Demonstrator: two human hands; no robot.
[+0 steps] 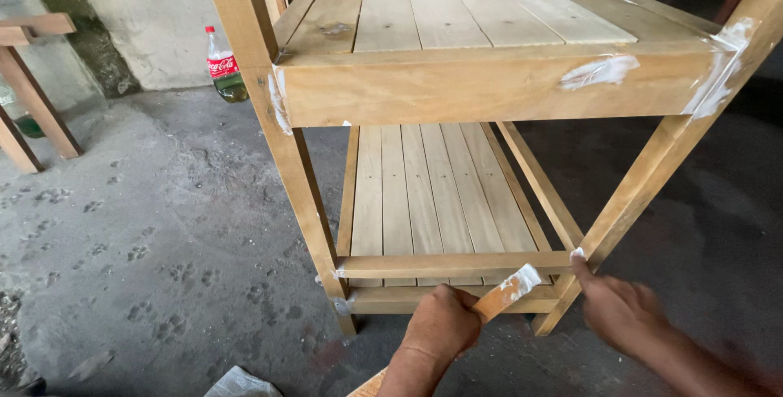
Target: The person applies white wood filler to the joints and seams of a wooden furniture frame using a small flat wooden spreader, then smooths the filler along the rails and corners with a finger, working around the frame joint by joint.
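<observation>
A two-tier wooden slatted rack (489, 87) stands on a concrete floor, with white filler smeared on its joints. My left hand (440, 328) grips a flat wooden stick (507, 292) whose tip carries white filler, held just in front of the lower front rail (449, 265). My right hand (617, 309) points its forefinger at the joint where the lower rail meets the right front leg (644, 189); the fingertip, coated in white filler, touches that joint.
A plastic bottle with a red label and dark liquid (224, 70) stands against the grey wall at the back left. Legs of another wooden frame (33, 103) are at the far left. A crumpled plastic scrap (241, 382) lies at the bottom edge.
</observation>
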